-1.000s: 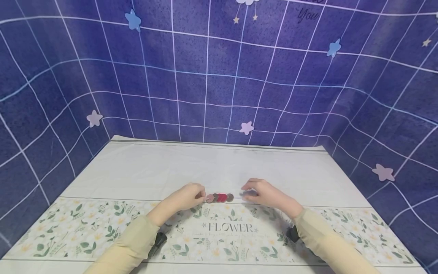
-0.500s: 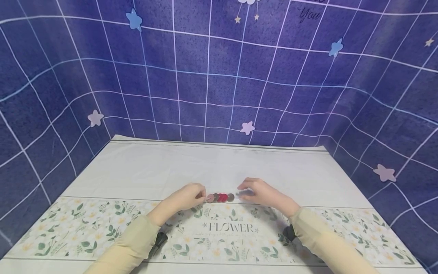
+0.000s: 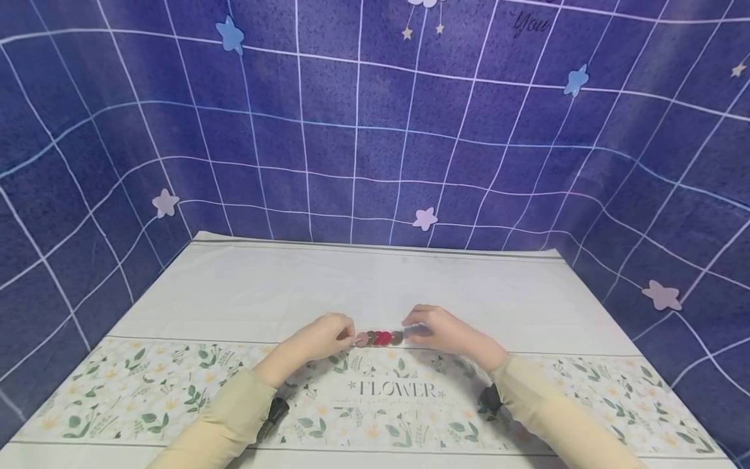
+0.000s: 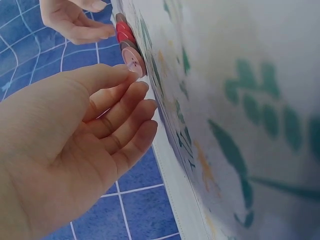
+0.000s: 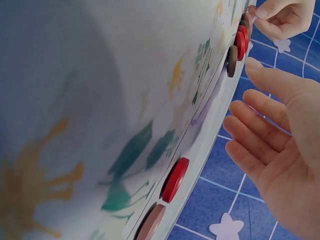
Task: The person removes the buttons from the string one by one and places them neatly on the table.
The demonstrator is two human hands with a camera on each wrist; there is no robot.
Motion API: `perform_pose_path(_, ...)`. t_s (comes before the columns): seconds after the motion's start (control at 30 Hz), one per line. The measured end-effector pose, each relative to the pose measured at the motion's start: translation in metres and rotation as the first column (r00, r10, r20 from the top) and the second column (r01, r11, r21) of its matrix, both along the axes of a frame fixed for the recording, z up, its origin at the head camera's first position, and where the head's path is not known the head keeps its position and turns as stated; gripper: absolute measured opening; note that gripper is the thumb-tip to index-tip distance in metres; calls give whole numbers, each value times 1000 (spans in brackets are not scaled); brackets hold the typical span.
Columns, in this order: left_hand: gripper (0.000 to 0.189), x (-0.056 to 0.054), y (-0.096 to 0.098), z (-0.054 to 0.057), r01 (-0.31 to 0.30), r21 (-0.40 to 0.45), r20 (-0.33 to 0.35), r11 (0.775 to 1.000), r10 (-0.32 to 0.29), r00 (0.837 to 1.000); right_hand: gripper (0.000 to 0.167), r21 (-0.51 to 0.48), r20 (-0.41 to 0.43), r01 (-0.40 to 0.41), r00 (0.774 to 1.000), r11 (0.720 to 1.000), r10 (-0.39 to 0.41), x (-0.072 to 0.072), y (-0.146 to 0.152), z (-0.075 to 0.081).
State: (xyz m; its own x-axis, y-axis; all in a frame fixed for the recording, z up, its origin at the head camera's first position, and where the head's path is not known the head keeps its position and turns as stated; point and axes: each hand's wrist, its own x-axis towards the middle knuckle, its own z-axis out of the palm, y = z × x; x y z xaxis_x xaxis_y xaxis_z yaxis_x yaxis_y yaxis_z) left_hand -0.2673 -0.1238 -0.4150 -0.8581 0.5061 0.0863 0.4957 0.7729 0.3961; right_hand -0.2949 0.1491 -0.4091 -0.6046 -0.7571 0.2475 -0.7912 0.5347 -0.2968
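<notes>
Several round buttons lie overlapping in a row: a pink button with holes, a brown one, red buttons and another brown button at the right end. My left hand pinches a thin pale string at the pink button between thumb and forefinger, the other fingers loosely bent. Beside the right-end brown button is my right hand, thumb and fingers apart and nothing between them. The right wrist view also has a separate red button and a pinkish-brown button on the cloth, hidden from the head view.
A white tablecloth with a floral band and the word FLOWER covers the table. Behind and at both sides hangs a blue curtain with grid lines and stars. Dark wrist devices sit under both sleeves.
My right hand has moved left, closer to the brown button at the row's right end. The left hand and the row of buttons hold nearly the same place.
</notes>
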Motion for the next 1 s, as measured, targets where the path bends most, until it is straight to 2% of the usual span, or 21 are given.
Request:
perform_pose_path(0.43, 10, 2, -1, 0, 5, 1, 2, 1000, -5, 1000, 29, 42, 56, 12, 998, 999, -14, 1, -9, 1)
perform_pose_path(0.8, 10, 1, -1, -2, -15, -3, 12, 1000, 15, 1000, 32, 47, 51, -8, 999, 999, 6, -1, -13, -2)
perform_pose_path(1.0, 9, 0, -1, -3, -19, -1, 9, 1000, 19, 1000, 35, 72, 66, 6, 998, 997, -11, 0, -14, -2)
